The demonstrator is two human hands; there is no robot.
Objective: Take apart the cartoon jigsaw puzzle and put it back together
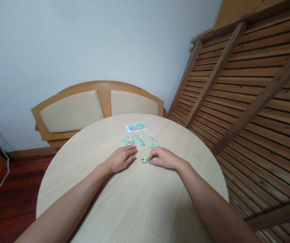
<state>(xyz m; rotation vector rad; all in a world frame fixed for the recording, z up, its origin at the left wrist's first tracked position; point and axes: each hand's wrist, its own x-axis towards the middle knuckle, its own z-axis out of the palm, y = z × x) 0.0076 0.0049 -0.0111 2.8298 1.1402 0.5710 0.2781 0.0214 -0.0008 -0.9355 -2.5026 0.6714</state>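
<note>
A small joined cluster of yellow and teal jigsaw puzzle pieces (143, 159) lies on the table between my hands. My right hand (163, 157) is closed in a pinch at the cluster's right side, with a teal puzzle piece (147, 161) at its fingertips. To the left, my left hand (122, 158) rests on the tabletop, fingers stretched out and holding nothing. Just beyond both hands spread loose puzzle pieces (142, 139), mostly teal with some yellow and pink. Behind them lies a reference picture card (136, 127) with cartoon figures on a teal ground.
The round pale wooden table (124, 209) carries everything. A wooden headboard with cream panels (74, 109) stands behind it against the wall. On the right leans a large slatted wooden frame (248, 101). A white cable (5, 168) hangs at the far left.
</note>
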